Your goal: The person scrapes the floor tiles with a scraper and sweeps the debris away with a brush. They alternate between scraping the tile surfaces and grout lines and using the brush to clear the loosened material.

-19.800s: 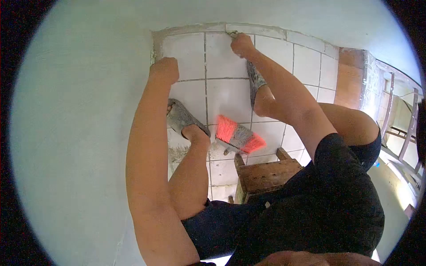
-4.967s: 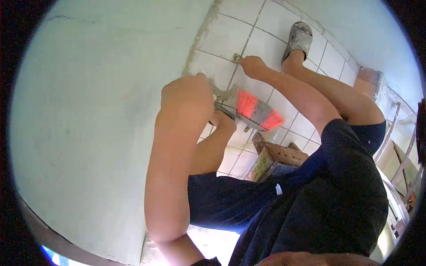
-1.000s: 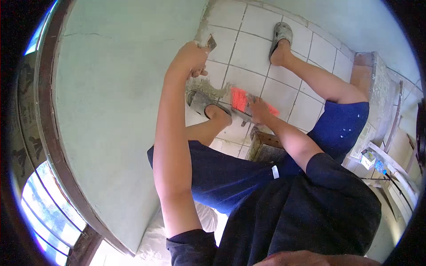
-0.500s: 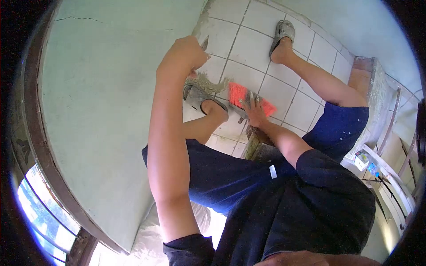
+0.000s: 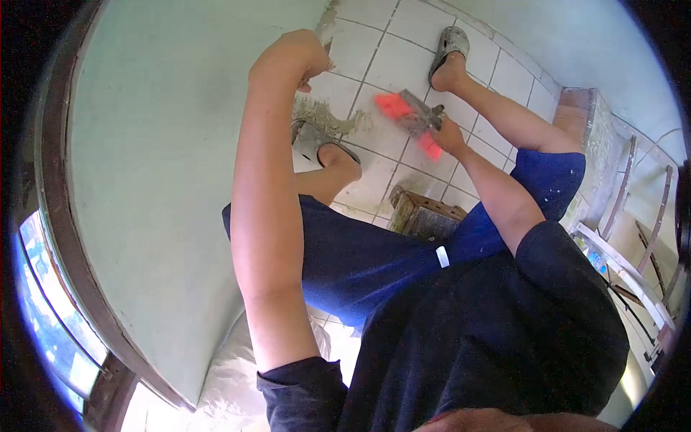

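Near the green wall, my left hand is raised and closed around a tool mostly hidden by the fingers. Only a thin dark blade shows beyond them. My right hand is closed on the grey handle of a plastering float, caked grey with orange-red parts at both ends and blurred by motion. It is held above the white floor tiles, between my feet. A grey-green smear of wet mortar lies on the tiles by the wall, below my left hand.
I sit with legs apart, my clogs on the tiles. A worn wooden block stands between my legs. A pale plastic sack leans at the lower left, beside a barred window. A ladder-like frame stands at right.
My right hand has lifted the float off the spot near the block and moved it up and slightly right. My left hand has moved a little up along the wall.
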{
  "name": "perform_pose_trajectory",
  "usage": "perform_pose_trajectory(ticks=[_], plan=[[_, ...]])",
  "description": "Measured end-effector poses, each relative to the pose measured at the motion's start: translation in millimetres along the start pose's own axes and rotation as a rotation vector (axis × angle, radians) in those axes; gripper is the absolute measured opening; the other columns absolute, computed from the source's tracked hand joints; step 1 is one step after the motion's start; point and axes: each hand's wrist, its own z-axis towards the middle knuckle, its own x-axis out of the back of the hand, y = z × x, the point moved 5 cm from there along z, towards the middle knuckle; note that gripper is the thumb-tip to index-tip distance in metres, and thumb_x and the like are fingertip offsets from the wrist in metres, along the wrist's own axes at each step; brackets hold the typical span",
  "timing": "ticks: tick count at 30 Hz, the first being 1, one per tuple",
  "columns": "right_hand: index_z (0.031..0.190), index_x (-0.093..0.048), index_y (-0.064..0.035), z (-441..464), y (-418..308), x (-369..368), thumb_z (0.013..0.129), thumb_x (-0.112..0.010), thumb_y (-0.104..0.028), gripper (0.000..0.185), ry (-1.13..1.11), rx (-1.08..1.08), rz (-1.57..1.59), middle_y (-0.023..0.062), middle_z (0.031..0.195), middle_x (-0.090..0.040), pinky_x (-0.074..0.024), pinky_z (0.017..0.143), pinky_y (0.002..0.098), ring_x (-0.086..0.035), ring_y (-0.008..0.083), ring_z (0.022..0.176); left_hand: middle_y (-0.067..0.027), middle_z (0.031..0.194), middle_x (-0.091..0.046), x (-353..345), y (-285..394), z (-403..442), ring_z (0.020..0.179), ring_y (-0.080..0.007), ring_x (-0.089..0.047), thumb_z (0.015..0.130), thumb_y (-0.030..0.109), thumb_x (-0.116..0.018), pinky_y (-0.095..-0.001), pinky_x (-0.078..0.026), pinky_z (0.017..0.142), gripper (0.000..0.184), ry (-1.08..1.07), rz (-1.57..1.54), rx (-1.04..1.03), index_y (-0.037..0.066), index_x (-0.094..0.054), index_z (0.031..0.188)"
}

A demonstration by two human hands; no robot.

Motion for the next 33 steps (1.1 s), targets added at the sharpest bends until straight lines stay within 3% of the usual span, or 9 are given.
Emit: perform_pose_trajectory(ticks=[8,13,17,21,23,25,28,30,33], plan=[[0.12,-0.051,0.0025,22.7,54.0,-42.3,0.066,-0.082,-0.037,0.074,-0.135,-0.261,0.163,0.0136,0.098,-0.067,-0.0511,0.079,0.0374,-0.065,0.0243,0.088,-0.0108,0.073,-0.064,-6.1,-6.9,-5.6,0.06,-0.0197,-0.064,0.084,0.028,-0.066,-0.037,-0.049,0.057,0.029,-0.015,0.013,0.007,0.0,-0.065,0.091],[0.112,-0.059,-0.0015,6.0,29.1,-50.9,0.061,-0.086,-0.026,0.063,-0.35,-0.413,0.746,0.0096,0.097,-0.064,-0.0531,0.074,0.0473,-0.063,0.0264,0.088,-0.0101,0.071,-0.062,-1.7,-3.5,4.0,0.058,-0.0196,-0.062,0.085,0.032,-0.065,-0.0383,-0.047,0.056,0.031,-0.037,0.083,-0.004,0.001,-0.064,0.088],[0.113,-0.059,0.0008,10.2,9.0,-7.1,0.059,-0.084,-0.021,0.063,-0.426,-0.328,0.278,0.0126,0.097,-0.065,-0.0531,0.072,0.0429,-0.063,0.0233,0.086,-0.0106,0.053,-0.054,-4.6,-4.9,19.3,0.048,-0.0189,-0.055,0.084,0.041,-0.069,-0.0343,-0.042,0.041,0.048,0.021,0.083,-0.072,-0.003,-0.057,0.07],[0.104,-0.059,0.0041,-20.7,25.6,26.6,0.058,-0.083,-0.028,0.061,-0.086,-0.4,-0.273,0.0226,0.098,-0.066,-0.0525,0.077,0.0418,-0.066,0.0333,0.089,-0.0106,0.053,-0.053,-5.9,-1.8,11.9,0.048,-0.0191,-0.055,0.085,0.042,-0.068,-0.0349,-0.042,0.041,0.049,0.043,0.151,-0.117,-0.003,-0.057,0.07],[0.1,-0.061,0.0042,-50.9,57.2,19.2,0.068,-0.078,-0.022,0.045,0.14,-0.563,-0.175,0.0236,0.102,-0.066,-0.0531,0.081,0.0439,-0.065,0.0358,0.095,-0.0101,0.053,-0.053,-7.6,-5.5,12.3,0.048,-0.0195,-0.055,0.085,0.042,-0.067,-0.036,-0.043,0.042,0.049,0.041,0.106,-0.122,-0.003,-0.057,0.07],[0.114,-0.053,0.0033,-66.0,110.5,-5.5,0.072,-0.075,-0.024,0.055,0.31,-0.823,-0.137,0.0231,0.109,-0.063,-0.0516,0.087,0.0422,-0.063,0.0362,0.1,-0.0102,0.054,-0.053,-6.6,-11.4,11.5,0.047,-0.0199,-0.056,0.086,0.041,-0.067,-0.0364,-0.043,0.042,0.048,0.019,0.093,-0.088,-0.003,-0.057,0.071],[0.114,-0.051,0.0044,-67.1,204.0,-58.8,0.063,-0.075,-0.024,0.063,0.447,-1.082,0.06,0.0242,0.105,-0.063,-0.0514,0.085,0.0418,-0.063,0.0356,0.099,-0.0101,0.061,-0.057,-7.1,-19.2,4.5,0.051,-0.0197,-0.057,0.087,0.038,-0.065,-0.0386,-0.044,0.047,0.041,-0.024,0.094,-0.04,-0.002,-0.06,0.081],[0.116,-0.049,0.0038,-64.6,169.8,-61.9,0.064,-0.075,-0.024,0.064,0.443,-0.932,0.09,0.0226,0.105,-0.063,-0.051,0.086,0.0415,-0.063,0.0355,0.099,-0.0097,0.067,-0.06,-7.1,-24.1,1.6,0.054,-0.019,-0.057,0.087,0.035,-0.063,-0.0404,-0.045,0.053,0.036,-0.051,0.1,-0.018,-0.001,-0.063,0.09],[0.117,-0.048,0.0022,-66.3,113.6,-82.5,0.064,-0.075,-0.023,0.065,0.364,-0.802,0.272,0.0185,0.102,-0.064,-0.0498,0.086,0.0419,-0.062,0.0354,0.096,-0.0116,0.052,-0.053,-13.2,-26.1,4.1,0.045,-0.0205,-0.056,0.085,0.038,-0.067,-0.0348,-0.04,0.036,0.046,-0.048,0.028,-0.063,-0.006,-0.057,0.075]])
